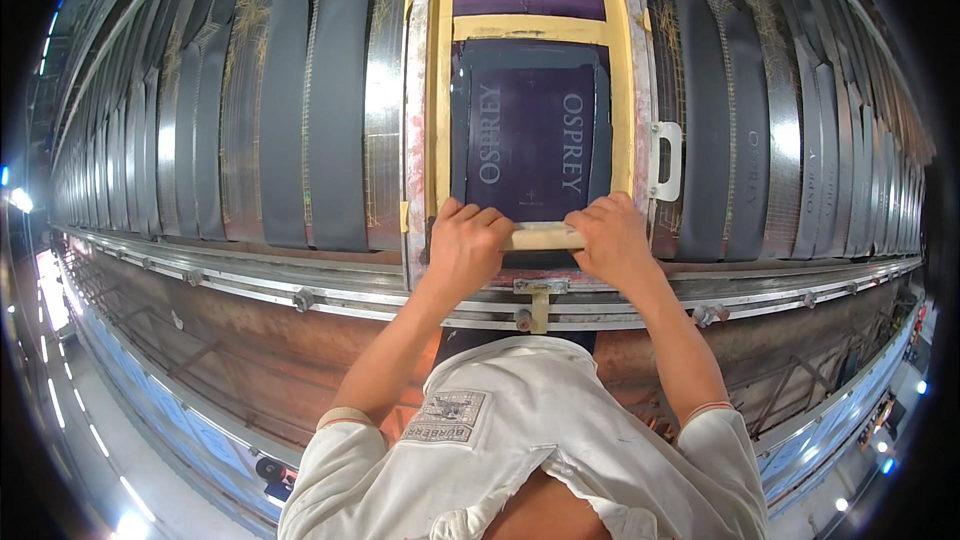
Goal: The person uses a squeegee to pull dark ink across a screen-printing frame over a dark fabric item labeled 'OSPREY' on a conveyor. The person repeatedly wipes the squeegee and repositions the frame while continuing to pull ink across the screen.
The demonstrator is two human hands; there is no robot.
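Observation:
My left hand (465,240) and my right hand (608,238) grip the two ends of a pale squeegee bar (542,236), which lies across the near end of a rectangular printing screen frame (418,90). The screen has a dark purple mesh (530,125) with two columns of sideways lettering, dark ink round its edges and a yellow tape border (530,26). A white metal handle (667,160) sticks out from the frame's right side. The fingers of both hands are curled over the bar, hiding its ends.
Rows of dark grey cut panels (288,120) lie on a long shiny printing table (388,110) to both sides of the frame. A metal rail (440,314) with stop blocks (305,298) runs along the near edge. Below it are rusty brown framework (250,340) and strip lights at the far left.

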